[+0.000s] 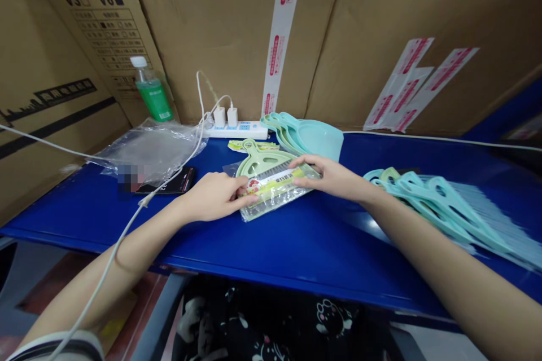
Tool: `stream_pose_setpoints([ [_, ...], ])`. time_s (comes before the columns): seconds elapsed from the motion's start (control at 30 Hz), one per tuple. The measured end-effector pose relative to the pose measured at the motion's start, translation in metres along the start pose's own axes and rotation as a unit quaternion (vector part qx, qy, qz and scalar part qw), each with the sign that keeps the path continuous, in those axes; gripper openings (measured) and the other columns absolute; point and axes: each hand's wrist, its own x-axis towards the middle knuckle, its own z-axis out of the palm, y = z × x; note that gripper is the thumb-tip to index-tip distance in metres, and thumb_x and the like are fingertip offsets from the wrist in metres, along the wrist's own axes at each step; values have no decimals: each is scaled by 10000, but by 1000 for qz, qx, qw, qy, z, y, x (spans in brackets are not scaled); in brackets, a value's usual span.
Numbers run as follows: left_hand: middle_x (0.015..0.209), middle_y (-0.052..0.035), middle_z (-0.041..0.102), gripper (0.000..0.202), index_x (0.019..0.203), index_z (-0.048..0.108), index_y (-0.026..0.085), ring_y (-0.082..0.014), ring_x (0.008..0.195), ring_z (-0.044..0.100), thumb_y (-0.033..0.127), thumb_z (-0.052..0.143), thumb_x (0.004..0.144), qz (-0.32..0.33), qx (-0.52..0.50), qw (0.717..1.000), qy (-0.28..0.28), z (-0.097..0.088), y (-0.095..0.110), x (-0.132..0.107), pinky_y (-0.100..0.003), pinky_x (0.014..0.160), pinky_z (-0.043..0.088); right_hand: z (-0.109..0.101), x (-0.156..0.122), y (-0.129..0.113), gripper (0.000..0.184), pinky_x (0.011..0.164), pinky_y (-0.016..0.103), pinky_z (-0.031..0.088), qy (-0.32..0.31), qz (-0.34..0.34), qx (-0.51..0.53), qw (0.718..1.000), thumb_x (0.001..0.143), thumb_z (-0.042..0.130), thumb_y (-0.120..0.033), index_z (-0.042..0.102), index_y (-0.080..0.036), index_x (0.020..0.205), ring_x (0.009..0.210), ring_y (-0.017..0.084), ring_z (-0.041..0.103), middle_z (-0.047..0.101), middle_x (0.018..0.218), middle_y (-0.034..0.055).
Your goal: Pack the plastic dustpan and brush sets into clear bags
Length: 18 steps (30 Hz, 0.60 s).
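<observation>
A green dustpan and brush set in a clear plastic bag with a yellow-green label lies at the middle of the blue table. My left hand grips its left edge between thumb and fingers. My right hand holds the right end, thumb and fingers across the label. Grey bristles and a light green handle show through or beyond the plastic. Just behind stand several nested turquoise and green dustpans, with a green-and-yellow label card lying beside them.
Several turquoise hand brushes are piled at right. At left lie crumpled plastic bags over a black box. A green bottle and a power strip stand by the cardboard wall. A white cable crosses above my left forearm.
</observation>
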Motion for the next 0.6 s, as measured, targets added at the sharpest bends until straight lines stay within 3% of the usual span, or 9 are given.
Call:
stream_pose_setpoints([
  [0.13, 538, 28, 543, 380, 670, 499, 181, -112, 476, 472, 479, 447, 900, 9, 1, 1000, 9, 0, 1, -1, -239, 493, 236, -2, -2, -2, 340, 714, 360, 432, -49, -20, -53, 997, 622, 673, -519, 626, -221, 778, 780, 193, 522, 579, 883, 34],
  [0.27, 509, 49, 496, 382, 646, 493, 178, -92, 454, 436, 482, 502, 878, 49, -33, 998, 4, 0, 0, -1, -233, 492, 228, 1, -4, -2, 316, 635, 316, 395, -50, -11, -67, 996, 635, 660, -522, 616, -212, 678, 732, 170, 492, 526, 841, 28],
  [0.43, 542, 51, 477, 341, 604, 483, 170, -80, 490, 424, 373, 532, 873, 107, -79, 991, -15, 0, -2, -1, -221, 519, 262, 6, -8, -8, 342, 600, 304, 378, -61, -16, -89, 994, 672, 633, -547, 611, -206, 661, 689, 156, 477, 491, 803, 23],
  [0.6, 643, 34, 533, 261, 656, 516, 168, -90, 561, 464, 300, 515, 882, 115, -76, 990, -29, 1, -4, -1, -220, 547, 284, 7, -11, -13, 339, 590, 294, 373, -84, -28, -120, 989, 708, 610, -543, 619, -206, 673, 651, 143, 471, 497, 775, 18],
])
